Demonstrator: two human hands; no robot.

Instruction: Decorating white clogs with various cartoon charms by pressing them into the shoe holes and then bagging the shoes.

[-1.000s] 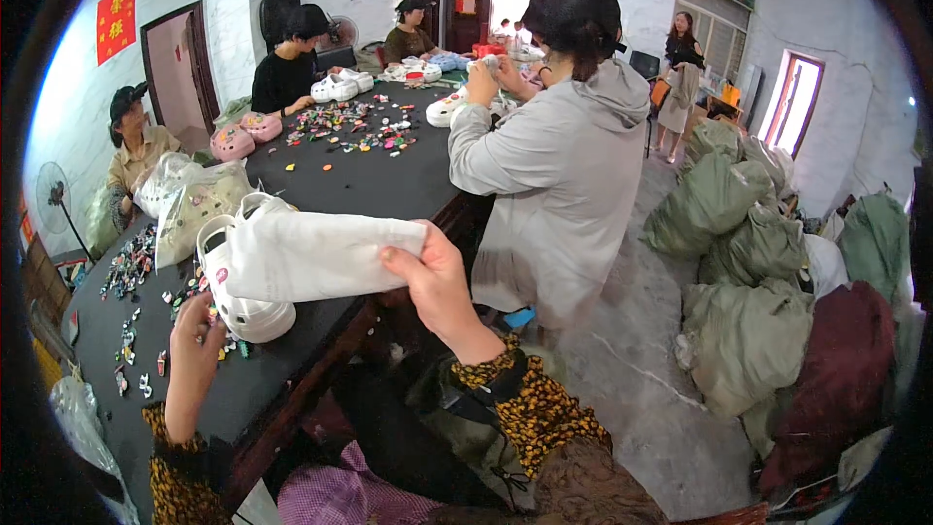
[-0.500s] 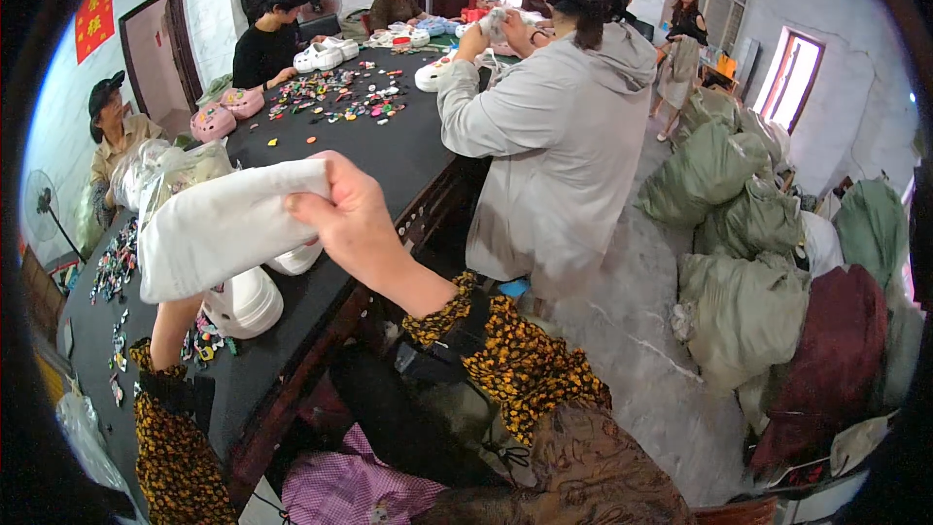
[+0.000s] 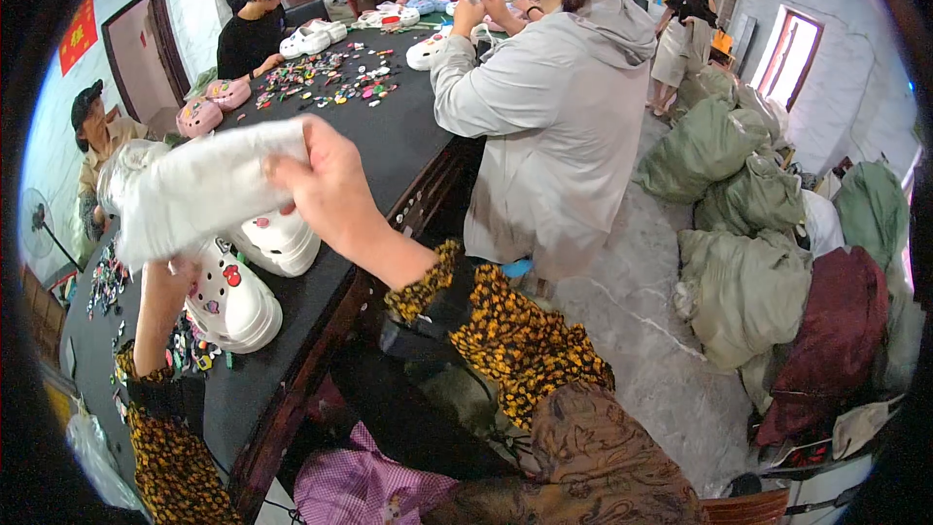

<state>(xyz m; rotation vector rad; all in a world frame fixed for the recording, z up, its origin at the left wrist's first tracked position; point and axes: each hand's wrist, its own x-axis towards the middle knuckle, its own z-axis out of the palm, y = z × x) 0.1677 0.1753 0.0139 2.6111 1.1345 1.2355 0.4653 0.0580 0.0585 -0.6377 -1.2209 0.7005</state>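
Observation:
A folded white cloth (image 3: 209, 180) is stretched out in the air above the near left of the table. My right hand (image 3: 326, 180) grips its right end between thumb and fingers. Below the cloth's left end is my left hand (image 3: 167, 277); the cloth hides its fingers, so its hold cannot be seen. Just beneath stands a white clog (image 3: 238, 306) with colourful charms on its upper. A second white clog (image 3: 282, 243) sits right behind it, partly covered by the cloth and my right hand. Loose small charms (image 3: 199, 345) lie beside the nearer clog.
Many small charms (image 3: 326, 78) are scattered over the black table (image 3: 389, 151). Pink clogs (image 3: 199, 117) stand at its left edge. A person in a grey jacket (image 3: 554, 107) works close by on the right; others sit around the table. Full sacks (image 3: 743, 292) line the floor at right.
Both hands and the cloth have shifted slightly left and up in view. More of the two white clogs and their charms now shows below the cloth.

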